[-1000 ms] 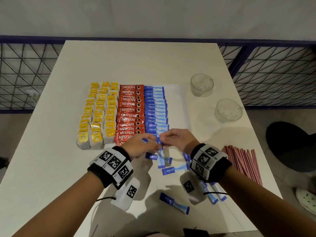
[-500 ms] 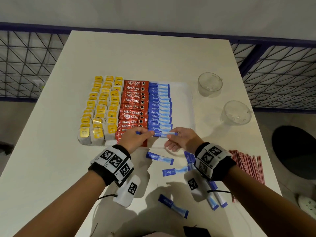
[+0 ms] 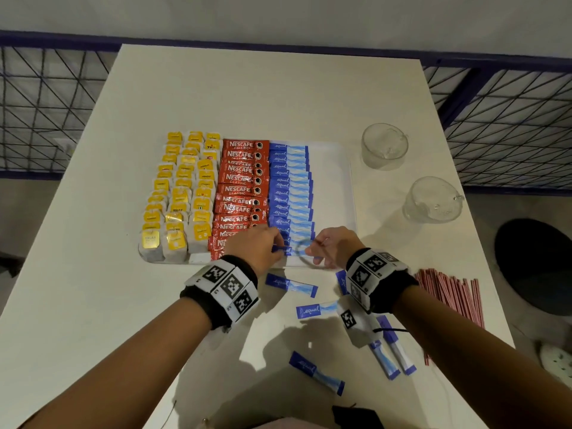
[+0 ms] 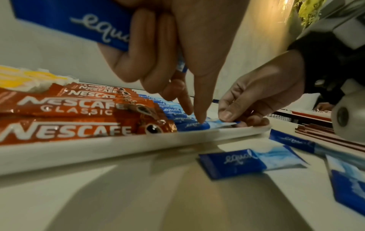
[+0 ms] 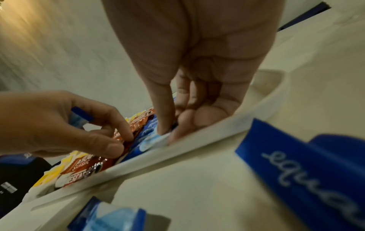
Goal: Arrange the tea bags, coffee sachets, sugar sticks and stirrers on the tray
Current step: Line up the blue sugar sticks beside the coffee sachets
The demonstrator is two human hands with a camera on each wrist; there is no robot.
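Observation:
A white tray [image 3: 334,181] holds rows of yellow tea bags [image 3: 182,196], red coffee sachets [image 3: 241,187] and blue sugar sticks [image 3: 291,187]. At the near end of the blue row lies one sugar stick [image 3: 292,250], held at both ends. My left hand [image 3: 278,247] presses its dark end [image 4: 199,125] with thumb and forefinger, while its curled fingers grip a spare stick [image 4: 79,20]. My right hand [image 3: 312,250] pinches the pale end [image 5: 150,140] against the tray's near rim. Red stirrers [image 3: 448,298] lie on the table at the right.
Several loose sugar sticks lie on the white table in front of the tray, one [image 3: 291,284] just below my left hand, others [image 3: 315,373] nearer me. Two glass cups [image 3: 384,146] [image 3: 433,199] stand right of the tray. A railing runs behind the table.
Both hands have carried the sugar stick over the blue row and lowered it onto the row's near end by the tray's rim.

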